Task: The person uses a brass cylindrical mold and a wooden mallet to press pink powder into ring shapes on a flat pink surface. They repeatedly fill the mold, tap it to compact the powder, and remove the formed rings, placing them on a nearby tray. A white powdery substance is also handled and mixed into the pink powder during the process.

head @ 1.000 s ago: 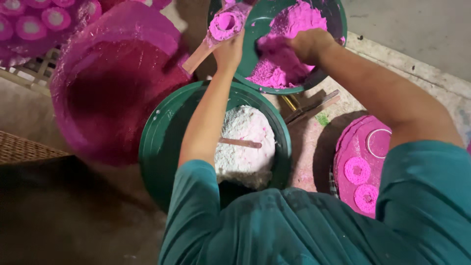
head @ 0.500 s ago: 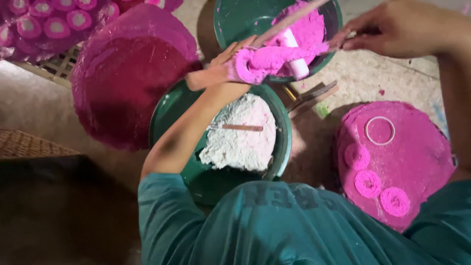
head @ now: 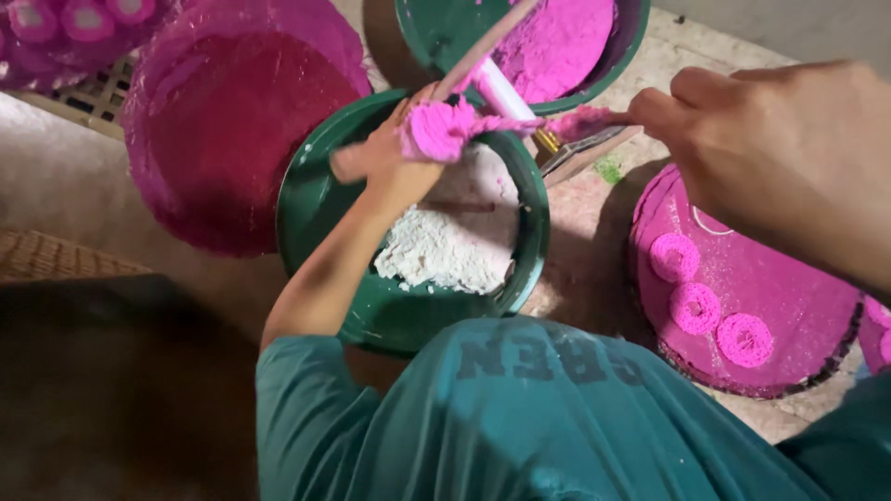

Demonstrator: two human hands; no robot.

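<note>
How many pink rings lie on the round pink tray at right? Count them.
3: one upper left, one in the middle, one lower right on the tray. The right hand may hide others.

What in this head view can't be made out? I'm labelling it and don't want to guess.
- Left hand: its fingers are hidden behind the pink clump it holds.
- Right hand: motion-blurred; its pink-coated tool has an unclear shape.
- Bowl of pink powder: cut off by the top edge.
- Bowl of white powder: near rim hidden by the teal shirt.

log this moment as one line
left hand: holds pink mould over green basin | right hand: scrapes it with stick
</note>
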